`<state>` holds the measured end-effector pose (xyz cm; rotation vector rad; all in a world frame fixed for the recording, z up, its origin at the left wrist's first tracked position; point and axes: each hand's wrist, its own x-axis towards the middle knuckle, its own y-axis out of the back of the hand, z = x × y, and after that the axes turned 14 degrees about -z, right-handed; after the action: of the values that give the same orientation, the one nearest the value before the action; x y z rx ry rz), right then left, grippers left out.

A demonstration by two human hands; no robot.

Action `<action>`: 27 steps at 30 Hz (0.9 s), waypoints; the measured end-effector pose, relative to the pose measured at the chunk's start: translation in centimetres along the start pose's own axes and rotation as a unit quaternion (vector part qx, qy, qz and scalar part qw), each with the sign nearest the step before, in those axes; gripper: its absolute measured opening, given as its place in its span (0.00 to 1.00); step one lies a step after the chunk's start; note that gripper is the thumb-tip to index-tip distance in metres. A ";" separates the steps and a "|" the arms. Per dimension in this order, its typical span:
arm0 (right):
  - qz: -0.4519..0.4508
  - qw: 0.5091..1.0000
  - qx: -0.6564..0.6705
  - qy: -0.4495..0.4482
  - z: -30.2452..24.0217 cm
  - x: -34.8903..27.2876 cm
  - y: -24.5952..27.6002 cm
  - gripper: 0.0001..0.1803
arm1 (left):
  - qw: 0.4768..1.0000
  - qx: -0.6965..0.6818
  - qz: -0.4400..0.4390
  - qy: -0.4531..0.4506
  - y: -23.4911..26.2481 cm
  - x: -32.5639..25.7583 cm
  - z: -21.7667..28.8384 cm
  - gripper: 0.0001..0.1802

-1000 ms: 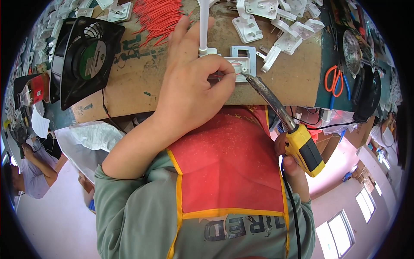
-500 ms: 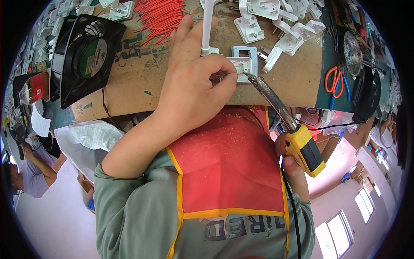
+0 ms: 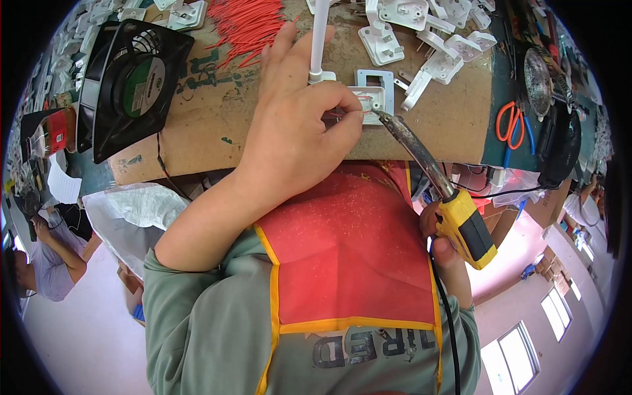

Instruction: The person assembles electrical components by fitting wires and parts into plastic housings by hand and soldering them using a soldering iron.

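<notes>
My left hand (image 3: 296, 128) reaches over the workbench, thumb and index finger pinched on a thin red wire (image 3: 334, 115). That wire runs into a small white plastic housing (image 3: 377, 99), which sits at the fingertips. A yellow and black soldering iron (image 3: 467, 227) is held in my right hand (image 3: 446, 253), low on the right. Its metal tip points up and left and meets the inside of the housing near the wire end. Whether the tip touches the wire is too small to tell. A white upright rod (image 3: 317, 43) stands beside my left fingers.
Red wires (image 3: 243, 26) lie piled at the back. White plug parts (image 3: 431, 62) are heaped at the back right. A black fan (image 3: 135, 89) stands on the left. Orange-handled pliers (image 3: 508, 125) and a round metal dish (image 3: 538, 82) are at right. A co-worker (image 3: 56, 253) sits far left.
Almost nothing differs. My left hand and the housing stay in place, and the soldering iron tip remains at the housing.
</notes>
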<state>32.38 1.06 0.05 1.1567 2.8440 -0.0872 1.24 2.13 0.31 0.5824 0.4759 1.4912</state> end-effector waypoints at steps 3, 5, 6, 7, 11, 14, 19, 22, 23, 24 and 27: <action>-0.009 1.000 -0.003 0.002 0.4 -0.4 0.4 0.19 | 1.000 -0.004 -0.002 0.001 0.1 0.0 0.0 0.05; -0.027 1.000 -0.011 -0.004 0.6 -0.5 0.7 0.20 | 1.000 -0.011 0.002 0.002 -0.1 0.0 -0.2 0.04; -0.031 0.999 -0.021 -0.002 0.6 -0.4 0.7 0.20 | 1.000 -0.018 0.005 0.003 -0.1 0.0 -0.2 0.03; -0.034 0.999 -0.030 -0.001 0.5 -0.3 0.7 0.21 | 1.000 -0.018 0.005 0.003 -0.1 0.0 -0.3 0.03; -0.011 1.000 -0.018 0.002 -0.1 0.2 0.1 0.20 | 1.000 -0.020 0.002 0.006 -0.2 0.0 -0.2 0.03; -0.015 1.000 -0.016 0.009 0.0 0.1 0.1 0.20 | 1.000 -0.027 0.002 0.005 -0.1 0.0 -0.3 0.03; -0.029 0.998 -0.057 -0.004 0.4 -0.2 0.6 0.22 | 1.000 -0.016 -0.001 0.003 -0.1 0.0 -0.3 0.03; -0.010 0.998 -0.059 -0.008 0.0 0.0 0.2 0.22 | 1.000 -0.017 0.000 0.004 -0.1 0.0 -0.3 0.04; -0.010 0.998 -0.058 -0.008 -0.1 0.1 0.1 0.22 | 1.000 -0.018 0.001 0.002 -0.1 0.0 -0.3 0.04; -0.004 0.998 -0.055 -0.008 -0.1 0.2 0.1 0.22 | 1.000 -0.018 0.002 0.001 -0.1 0.1 -0.3 0.04; -0.011 0.998 -0.062 -0.014 -0.3 -0.1 0.2 0.22 | 0.999 -0.033 -0.001 -0.002 0.1 0.2 -0.4 0.04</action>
<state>32.62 1.16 0.38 1.0905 2.7938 0.0716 0.90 2.31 0.08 0.5319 0.4218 1.4977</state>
